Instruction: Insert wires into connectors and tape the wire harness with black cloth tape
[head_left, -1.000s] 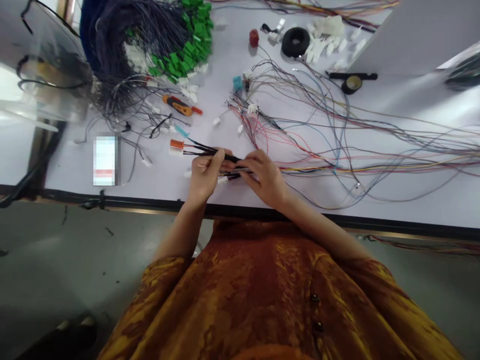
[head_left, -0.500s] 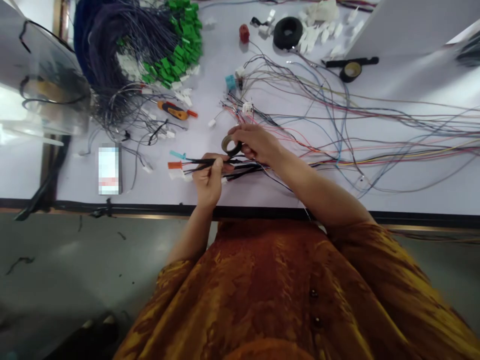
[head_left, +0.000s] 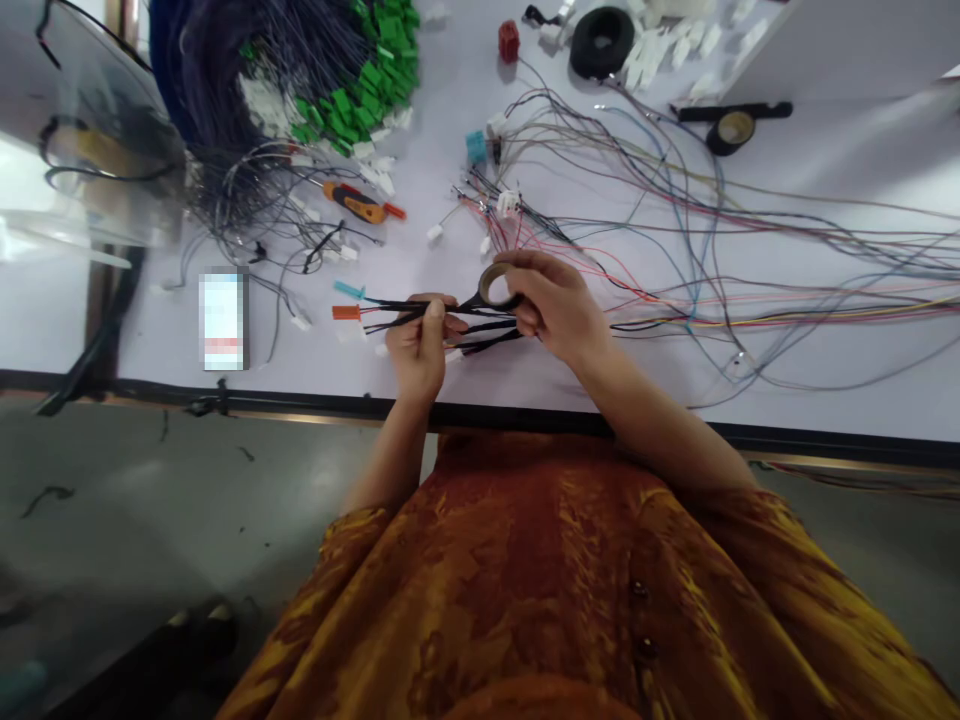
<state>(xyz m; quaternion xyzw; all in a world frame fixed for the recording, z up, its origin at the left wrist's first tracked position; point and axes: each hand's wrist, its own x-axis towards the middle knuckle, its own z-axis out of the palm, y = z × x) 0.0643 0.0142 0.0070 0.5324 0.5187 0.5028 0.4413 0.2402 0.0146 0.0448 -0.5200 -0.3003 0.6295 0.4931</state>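
Note:
My left hand (head_left: 421, 345) is closed on a wire harness (head_left: 390, 305), thumb on top, near the table's front edge. An orange connector (head_left: 346, 313) and a light blue connector (head_left: 349, 290) stick out to the left of it. Between thumb and fingers, my right hand (head_left: 559, 305) grips a roll of black tape (head_left: 492, 290). A short strip of tape runs from the roll to the wires beside my left fingers. Black-wrapped wire branches (head_left: 491, 338) lie on the table just below the roll.
Long loose wires (head_left: 750, 235) spread across the right side. A bundle with green connectors (head_left: 360, 100) lies back left, near an orange-black screwdriver (head_left: 356, 202) and a phone (head_left: 223, 320). A larger black tape roll (head_left: 601, 42) and another small roll (head_left: 731, 132) lie at the back.
My right hand has moved right with the tape roll, drawing a strip of tape out from the wires. My left hand keeps its hold on the harness. The whole view has shifted slightly.

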